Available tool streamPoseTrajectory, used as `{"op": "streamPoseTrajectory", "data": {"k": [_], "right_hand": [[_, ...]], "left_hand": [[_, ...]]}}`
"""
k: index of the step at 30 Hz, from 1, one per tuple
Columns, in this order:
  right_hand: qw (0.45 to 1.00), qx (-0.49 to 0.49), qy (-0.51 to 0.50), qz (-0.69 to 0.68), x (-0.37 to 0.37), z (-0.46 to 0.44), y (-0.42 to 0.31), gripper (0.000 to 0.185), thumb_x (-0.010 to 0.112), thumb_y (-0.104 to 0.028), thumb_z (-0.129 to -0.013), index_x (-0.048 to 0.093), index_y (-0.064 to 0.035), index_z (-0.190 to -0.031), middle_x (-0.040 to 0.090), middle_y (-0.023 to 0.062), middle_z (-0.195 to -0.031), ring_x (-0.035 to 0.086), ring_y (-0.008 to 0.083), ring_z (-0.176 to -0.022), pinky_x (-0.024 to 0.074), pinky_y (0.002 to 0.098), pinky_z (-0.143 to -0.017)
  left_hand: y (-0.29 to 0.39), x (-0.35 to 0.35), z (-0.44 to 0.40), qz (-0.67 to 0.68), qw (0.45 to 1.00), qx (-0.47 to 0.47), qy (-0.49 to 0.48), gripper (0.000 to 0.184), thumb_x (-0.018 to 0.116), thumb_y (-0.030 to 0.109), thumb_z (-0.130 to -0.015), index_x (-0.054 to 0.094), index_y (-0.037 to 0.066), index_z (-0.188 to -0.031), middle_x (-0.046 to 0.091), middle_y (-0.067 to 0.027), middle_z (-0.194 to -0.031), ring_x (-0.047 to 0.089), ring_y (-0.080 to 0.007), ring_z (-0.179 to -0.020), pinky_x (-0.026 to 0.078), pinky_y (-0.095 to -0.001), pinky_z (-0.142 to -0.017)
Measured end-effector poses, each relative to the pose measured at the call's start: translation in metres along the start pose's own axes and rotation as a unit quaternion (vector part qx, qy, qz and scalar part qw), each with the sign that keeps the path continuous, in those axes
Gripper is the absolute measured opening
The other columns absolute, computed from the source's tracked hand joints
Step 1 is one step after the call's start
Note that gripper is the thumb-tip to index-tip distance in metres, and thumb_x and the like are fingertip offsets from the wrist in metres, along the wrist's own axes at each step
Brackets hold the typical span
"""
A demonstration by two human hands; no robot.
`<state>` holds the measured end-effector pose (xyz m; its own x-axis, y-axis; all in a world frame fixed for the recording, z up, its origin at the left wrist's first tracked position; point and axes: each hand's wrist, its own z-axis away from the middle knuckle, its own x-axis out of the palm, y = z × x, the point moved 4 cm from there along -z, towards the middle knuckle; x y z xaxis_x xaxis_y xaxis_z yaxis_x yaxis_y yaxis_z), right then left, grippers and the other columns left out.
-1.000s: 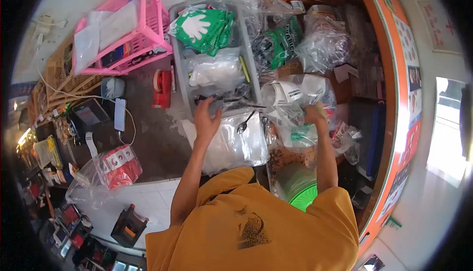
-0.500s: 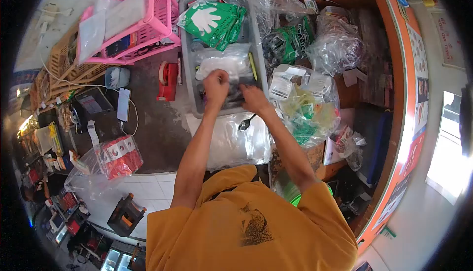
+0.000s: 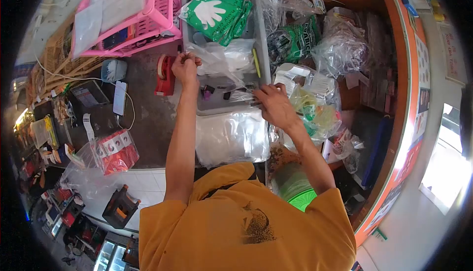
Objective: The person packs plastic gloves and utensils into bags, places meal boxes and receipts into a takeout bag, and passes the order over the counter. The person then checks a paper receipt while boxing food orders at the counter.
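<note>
My left hand is closed in a pinch above the left rim of the grey tray. Whatever is between its fingertips is too small to make out. A strip of clear plastic slants across the tray close by. Curled over the tray's right front corner, my right hand has its fingertips at some shiny clear plastic, and what they grip is unclear. Green glove packs, a yellow-green pen and small dark pieces lie in the tray.
Clear plastic bags lie in front of the tray. On the left are a red tape dispenser, a pink basket and a phone. Bagged goods crowd the right, with a green container below.
My left hand has moved left from the tray's middle to its left rim. My right hand has shifted right. The black spoon seen below the tray no longer shows there.
</note>
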<state>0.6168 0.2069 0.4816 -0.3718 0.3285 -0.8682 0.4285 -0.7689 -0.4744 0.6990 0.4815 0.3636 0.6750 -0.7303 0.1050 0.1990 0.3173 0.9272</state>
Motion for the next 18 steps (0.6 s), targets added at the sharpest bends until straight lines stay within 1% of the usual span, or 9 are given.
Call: {"op": "streamPoseTrajectory", "data": {"k": [2,5,8,9,12,15,18], "right_hand": [[0.999,0.025,-0.049,0.005,-0.018,0.009,-0.002,0.04,0.061,-0.003,-0.07,0.061,-0.007,-0.11,0.06,0.0146,-0.105,0.056,0.0336,-0.108,0.0371,0.0481,-0.099],[0.997,0.033,-0.062,0.026,-0.034,0.032,0.009,0.041,0.059,0.0,-0.066,0.06,-0.0066,-0.107,0.06,0.0136,-0.096,0.057,0.034,-0.104,0.0378,0.0451,-0.093],[0.998,0.044,0.015,-0.038,-0.04,0.063,0.041,0.042,0.058,0.001,-0.066,0.061,-0.005,-0.108,0.062,0.0147,-0.098,0.058,0.0366,-0.1,0.0423,0.0455,-0.089],[0.991,0.071,0.013,-0.113,-0.046,0.065,0.047,0.035,0.059,0.002,-0.067,0.063,-0.0023,-0.102,0.064,0.0158,-0.097,0.06,0.0379,-0.094,0.047,0.0444,-0.083],[0.974,0.117,0.004,-0.194,-0.061,0.064,0.045,0.028,0.06,0.003,-0.068,0.065,-0.0005,-0.096,0.064,0.0155,-0.093,0.063,0.0371,-0.092,0.0494,0.0417,-0.082],[0.966,0.102,-0.01,-0.238,-0.063,0.052,0.035,0.023,0.061,0.002,-0.07,0.066,-0.0003,-0.092,0.066,0.0141,-0.096,0.064,0.0338,-0.097,0.0489,0.0398,-0.086],[0.985,0.046,-0.028,-0.161,-0.057,0.041,0.038,0.024,0.067,-0.007,-0.072,0.066,-0.0009,-0.095,0.062,0.0186,-0.107,0.059,0.0389,-0.101,0.0474,0.0424,-0.086]], "left_hand": [[0.002,0.004,0.008,-0.017,1.0,-0.013,0.002,0.002,0.059,-0.002,-0.089,0.059,0.0,-0.087,0.063,-0.0077,-0.073,0.064,-0.0174,-0.06,0.053,-0.0292,-0.052],[-0.005,-0.014,-0.017,0.083,0.996,0.008,0.021,0.003,0.059,-0.001,-0.09,0.058,0.0,-0.088,0.063,-0.0075,-0.074,0.065,-0.0178,-0.064,0.055,-0.029,-0.056],[0.021,-0.032,-0.038,0.073,0.997,-0.019,0.023,0.003,0.06,0.0,-0.092,0.057,-0.001,-0.09,0.063,-0.0075,-0.078,0.065,-0.0179,-0.069,0.056,-0.0286,-0.059],[0.023,-0.034,-0.041,0.066,0.997,-0.029,-0.026,0.005,0.061,0.001,-0.093,0.057,-0.001,-0.093,0.062,-0.0075,-0.082,0.066,-0.0188,-0.072,0.058,-0.0296,-0.063],[0.016,-0.021,-0.037,0.012,0.994,-0.061,-0.095,0.008,0.062,0.003,-0.093,0.056,-0.002,-0.095,0.063,-0.0085,-0.086,0.067,-0.0203,-0.074,0.06,-0.0305,-0.066],[0.016,-0.011,-0.022,0.02,0.993,-0.055,-0.101,0.009,0.061,0.002,-0.094,0.056,-0.003,-0.098,0.064,-0.0104,-0.089,0.069,-0.0216,-0.076,0.061,-0.0295,-0.069],[0.001,-0.015,-0.028,0.048,0.989,-0.051,-0.13,0.028,0.067,0.008,-0.091,0.055,-0.005,-0.113,0.064,-0.0161,-0.101,0.068,-0.029,-0.093,0.058,-0.0365,-0.081]]}}
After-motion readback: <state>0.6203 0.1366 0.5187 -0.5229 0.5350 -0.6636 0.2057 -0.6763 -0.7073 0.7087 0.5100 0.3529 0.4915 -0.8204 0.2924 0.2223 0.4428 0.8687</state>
